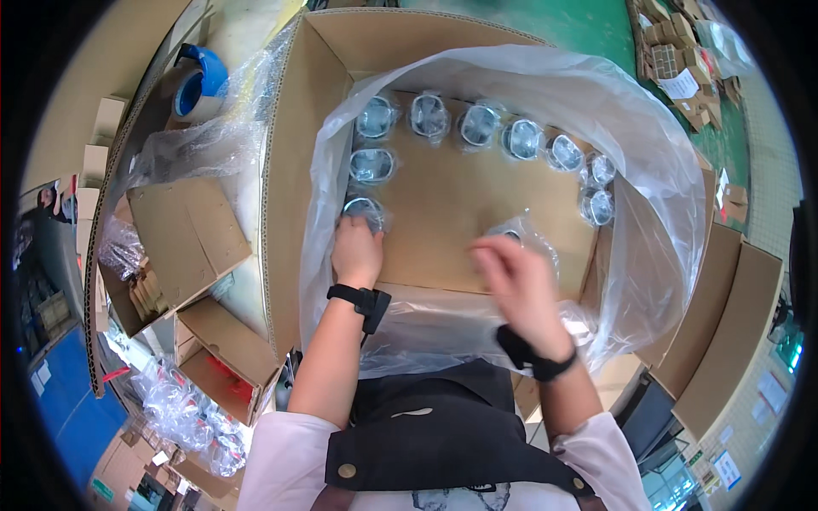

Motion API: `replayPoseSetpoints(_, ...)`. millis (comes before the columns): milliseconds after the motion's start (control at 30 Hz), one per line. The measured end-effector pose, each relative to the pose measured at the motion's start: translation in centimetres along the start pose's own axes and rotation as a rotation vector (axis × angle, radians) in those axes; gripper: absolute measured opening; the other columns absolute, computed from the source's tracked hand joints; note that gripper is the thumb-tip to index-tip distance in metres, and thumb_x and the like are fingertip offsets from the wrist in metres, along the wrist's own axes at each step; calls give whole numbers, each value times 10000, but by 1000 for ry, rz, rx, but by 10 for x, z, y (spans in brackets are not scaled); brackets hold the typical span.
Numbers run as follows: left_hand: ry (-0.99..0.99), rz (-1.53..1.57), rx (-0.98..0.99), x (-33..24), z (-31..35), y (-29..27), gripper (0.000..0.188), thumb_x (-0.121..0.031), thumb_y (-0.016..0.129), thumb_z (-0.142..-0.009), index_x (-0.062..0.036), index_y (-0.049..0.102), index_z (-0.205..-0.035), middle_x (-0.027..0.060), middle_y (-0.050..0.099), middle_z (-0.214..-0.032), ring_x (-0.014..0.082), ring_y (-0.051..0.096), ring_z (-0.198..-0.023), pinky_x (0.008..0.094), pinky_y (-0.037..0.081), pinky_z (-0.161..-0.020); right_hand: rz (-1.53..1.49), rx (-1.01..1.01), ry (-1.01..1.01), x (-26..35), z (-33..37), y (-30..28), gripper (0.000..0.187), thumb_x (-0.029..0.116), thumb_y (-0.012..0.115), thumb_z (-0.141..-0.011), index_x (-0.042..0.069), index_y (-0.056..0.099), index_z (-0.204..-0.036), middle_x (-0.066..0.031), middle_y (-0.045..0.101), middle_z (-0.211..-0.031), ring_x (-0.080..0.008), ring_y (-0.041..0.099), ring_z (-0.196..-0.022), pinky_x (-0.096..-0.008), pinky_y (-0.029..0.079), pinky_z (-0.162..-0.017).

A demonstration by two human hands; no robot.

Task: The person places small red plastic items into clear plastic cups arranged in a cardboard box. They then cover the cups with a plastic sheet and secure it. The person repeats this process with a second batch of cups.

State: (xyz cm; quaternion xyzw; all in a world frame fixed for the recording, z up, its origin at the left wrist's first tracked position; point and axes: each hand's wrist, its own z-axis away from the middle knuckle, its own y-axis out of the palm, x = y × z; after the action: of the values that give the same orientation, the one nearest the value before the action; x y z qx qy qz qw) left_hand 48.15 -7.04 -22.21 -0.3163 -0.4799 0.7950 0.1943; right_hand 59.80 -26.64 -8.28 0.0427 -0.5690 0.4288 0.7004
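In the big cardboard box (281, 187), lined with a clear plastic bag (630, 128), several round silver metal parts stand along the left, far and right walls, each wrapped in clear plastic. My left hand (358, 251) is at the near-left corner, its fingers closed on a wrapped round metal part (365, 207) by the left wall. My right hand (520, 281) is raised over the right-middle of the box, smeared by motion. Just beyond its fingers is another wrapped metal part (513, 234), mostly hidden; I cannot tell whether the hand grips it or hovers above.
A cardboard flap (187, 243) and a smaller open box (226, 366) with something red inside are on the left. Clear plastic bags (187, 417) lie below them. A blue tape dispenser (200, 81) sits at far left. More cardboard (724, 324) stands on the right.
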Motion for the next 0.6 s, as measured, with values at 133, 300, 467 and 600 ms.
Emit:
replayPoseSetpoints(133, 340, 352, 196, 13, 21, 38, 180, -93, 685, -798, -10, 643, -952, 170, 633, -971, 347, 620, -928, 443, 512, -762, 210, 36, -150, -45, -31, 92, 178, 76, 588, -860, 45, 681, -1008, -191, 653, -935, -384, 639, -858, -464, 519, -739)
replayPoseSetpoints(300, 134, 565, 260, -8, 38, 23, 403, -13, 731, -742, -59, 582, -1114, 155, 547, -1025, 255, 638, -839, 359, 522, -718, 545, 124, -25, -95, -34, 111, 203, 48, 598, -810, 52, 656, -1005, -167, 611, -972, -376, 641, -838, -466, 530, -703)
replayPoseSetpoints(467, 270, 412, 332, -26, 39, 34, 570, -5, 764, -693, -74, 524, -1205, 160, 474, -1120, 321, 589, -904, 373, 515, -807, 681, 52, -26, -103, -17, 112, 152, 50, 594, -795, 48, 626, -943, -147, 581, -974, -345, 649, -792, -435, 543, -661)
replayPoseSetpoints(600, 258, 450, 218, -26, 39, 50, 510, -65, 723, -744, -144, 576, -1226, 153, 505, -1082, 380, 589, -979, 438, 503, -844, 875, 83, -56, -110, -38, 124, 143, 76, 630, -769, 53, 661, -907, -133, 585, -992, -301, 662, -804, -400, 559, -664)
